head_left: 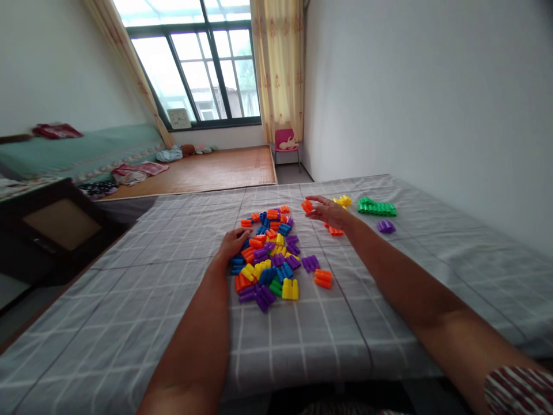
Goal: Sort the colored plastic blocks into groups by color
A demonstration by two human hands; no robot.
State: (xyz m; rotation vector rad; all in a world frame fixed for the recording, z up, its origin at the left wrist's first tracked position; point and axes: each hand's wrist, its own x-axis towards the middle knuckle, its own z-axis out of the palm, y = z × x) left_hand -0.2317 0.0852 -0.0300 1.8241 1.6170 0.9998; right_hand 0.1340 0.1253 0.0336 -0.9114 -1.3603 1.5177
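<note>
A mixed pile of plastic building blocks [270, 253] in orange, blue, purple, yellow and green lies on the cloth-covered table. My left hand [235, 242] is at the pile's left edge, its fingers bent together over the blocks; what they hold, if anything, is hidden. To the right of the pile, my right hand [327, 212] pinches an orange block [306, 206] above the cloth. Under and beyond that hand are other orange blocks [334, 230] and a cluster of yellow blocks [343, 200], partly covered by it.
Farther right sit a joined row of green blocks [377, 207] and some purple blocks [386, 226]. A purple block [310, 264] and an orange block [323, 278] lie just right of the pile. The grey checked cloth [173, 300] reaches the white wall [453, 115].
</note>
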